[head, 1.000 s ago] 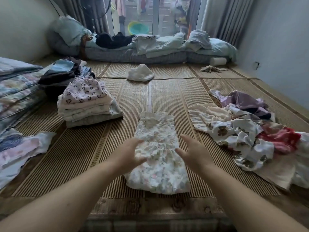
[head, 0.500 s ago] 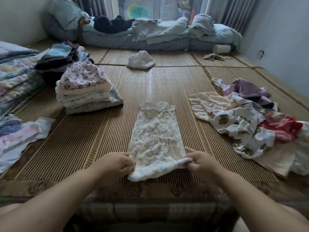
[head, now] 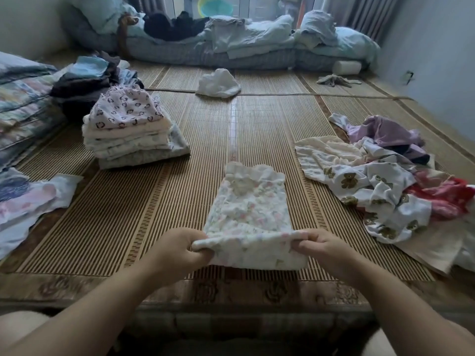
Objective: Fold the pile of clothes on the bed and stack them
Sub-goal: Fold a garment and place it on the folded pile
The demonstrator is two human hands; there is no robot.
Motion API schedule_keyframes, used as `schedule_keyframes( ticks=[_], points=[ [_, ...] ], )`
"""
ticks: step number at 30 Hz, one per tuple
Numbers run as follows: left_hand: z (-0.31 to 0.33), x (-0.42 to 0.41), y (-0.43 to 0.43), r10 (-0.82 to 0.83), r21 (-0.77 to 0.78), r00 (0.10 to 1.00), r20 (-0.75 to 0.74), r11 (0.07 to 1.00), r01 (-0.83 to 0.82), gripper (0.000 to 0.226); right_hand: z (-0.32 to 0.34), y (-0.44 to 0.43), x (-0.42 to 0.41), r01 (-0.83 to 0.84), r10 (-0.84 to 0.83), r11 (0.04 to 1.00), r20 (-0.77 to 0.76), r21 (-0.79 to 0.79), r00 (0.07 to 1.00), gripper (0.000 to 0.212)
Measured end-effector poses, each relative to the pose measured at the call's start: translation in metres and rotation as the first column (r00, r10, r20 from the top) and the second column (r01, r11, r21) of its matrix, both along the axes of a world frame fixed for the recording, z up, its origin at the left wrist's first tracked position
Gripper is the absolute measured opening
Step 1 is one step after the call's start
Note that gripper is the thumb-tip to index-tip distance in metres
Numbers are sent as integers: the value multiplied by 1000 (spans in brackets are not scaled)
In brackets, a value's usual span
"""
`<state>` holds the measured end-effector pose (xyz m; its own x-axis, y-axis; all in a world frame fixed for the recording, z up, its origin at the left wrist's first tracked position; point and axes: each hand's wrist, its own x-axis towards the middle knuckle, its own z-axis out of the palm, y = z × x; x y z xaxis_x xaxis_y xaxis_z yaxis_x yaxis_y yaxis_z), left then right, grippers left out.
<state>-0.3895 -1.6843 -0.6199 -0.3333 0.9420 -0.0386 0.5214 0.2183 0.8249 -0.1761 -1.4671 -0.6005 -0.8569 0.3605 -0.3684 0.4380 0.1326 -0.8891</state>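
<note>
Both grips are closed: my left hand (head: 180,249) and right hand (head: 321,249) each pinch a near corner of the floral garment (head: 248,209), which lies mid-bed (head: 154,201) by the front edge. A folded stack (head: 128,134) sits toward the left edge and a loose pile (head: 385,191) toward the right.

so the garment (head: 249,209) at the near edge of the bed is white with tiny pastel pink and green flowers. The folded stack (head: 128,140) toward the left edge is mostly cream and grey, and the top piece is white with little dark heart outlines. The loose pile (head: 380,186) by the right edge mixes cream, lilac, red-pink, and white with brown teddy bears. The mat (head: 257,124) is tan with thin brown stripes, and the bedding (head: 257,39) at the far edge is pale blue.
</note>
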Motion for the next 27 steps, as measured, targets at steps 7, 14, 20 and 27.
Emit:
schedule_keyframes(
  ticks=[7,14,20,27],
  points=[
    [47,-23,48,214,142,961,177,960,-240,46,44,31,-46,249,-224,961,-190,117,956,23],
    [29,-55,130,404,-185,911,-83,892,-412,57,10,66,-101,355,-410,833,44,425,911,56],
    [-38,-11,111,0,-277,859,-512,947,-165,84,-54,18,-81,29,-61,670,16,742,998,64],
    [-66,-43,135,13,-333,832,-555,913,-237,82,-93,42,-131,-155,-33,622,223,768,974,77]
  ],
)
